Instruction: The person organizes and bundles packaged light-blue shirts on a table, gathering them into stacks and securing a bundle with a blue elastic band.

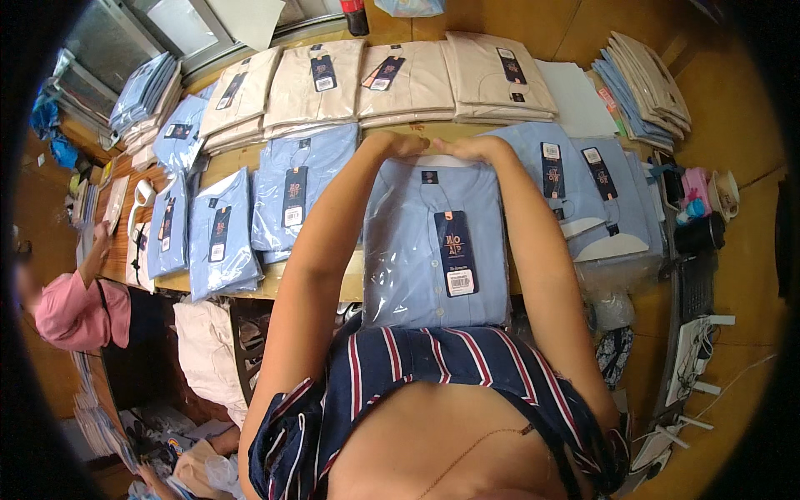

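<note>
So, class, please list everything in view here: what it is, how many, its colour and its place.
Centre shirt: one, blue, bagged, before the person
Left shirts: at least four, blue, left of centre
Right shirts: at least two, blue, right of centre
Beige stacks: four, beige, back row
Corner stacks: two, blue and beige, back left and right
Paper: one, white, back right
Bottle: one, dark and red, behind the stacks
Table: one, yellowish, under the shirts
Cloth: one, white, lower left
Co-worker: one, pink top, left
Edge clutter: uncountable, mixed
Hands: two, bare, left and right, at the centre shirt's far edge
</note>
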{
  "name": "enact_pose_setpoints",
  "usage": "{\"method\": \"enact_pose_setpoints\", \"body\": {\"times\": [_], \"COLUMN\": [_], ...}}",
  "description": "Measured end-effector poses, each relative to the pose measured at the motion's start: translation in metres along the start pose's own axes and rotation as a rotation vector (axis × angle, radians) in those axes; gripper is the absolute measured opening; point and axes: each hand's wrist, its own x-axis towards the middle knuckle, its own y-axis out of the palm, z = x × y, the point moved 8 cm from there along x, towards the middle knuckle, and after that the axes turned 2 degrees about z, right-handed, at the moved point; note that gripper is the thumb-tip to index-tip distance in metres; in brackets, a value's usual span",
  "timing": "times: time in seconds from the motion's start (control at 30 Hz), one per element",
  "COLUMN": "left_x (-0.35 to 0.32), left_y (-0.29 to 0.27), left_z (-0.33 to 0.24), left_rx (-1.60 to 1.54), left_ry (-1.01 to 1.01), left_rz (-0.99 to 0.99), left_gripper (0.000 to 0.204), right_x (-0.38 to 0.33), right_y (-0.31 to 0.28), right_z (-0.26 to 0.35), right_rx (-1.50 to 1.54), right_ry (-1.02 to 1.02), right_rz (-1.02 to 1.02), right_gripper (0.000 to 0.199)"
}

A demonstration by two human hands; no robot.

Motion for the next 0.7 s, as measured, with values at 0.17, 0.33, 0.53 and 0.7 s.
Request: {"method": "enact_pose_setpoints", "body": {"times": [0.17,0.33,0.53,0.7], "left_x": [-0.023,0.038,-0.008,-0.054], "left_y": [-0.021,0.026,0.008,-0.010], "left_z": [-0.058,0.032,-0.004,-0.040], "left_rx": [0.094,-0.030,0.229,0.200], "left_ry": [0.046,-0.410,-0.376,-0.432], "left_rz": [-0.184,-0.011,-0.456,-0.292], "left_gripper": [0.046,0.049,0.034,0.038], "right_x": [0.005,0.044,-0.025,-0.041], "right_y": [-0.004,0.018,-0.007,-0.016], "right_z": [-0.007,-0.031,0.012,0.033], "right_rx": [-0.106,-0.178,-0.140,-0.147], "right_ry": [0.162,0.319,0.464,0.393], "right_rz": [-0.027,-0.006,-0.448,-0.504], "right_gripper": [0.050,0.040,0.034,0.038]}}
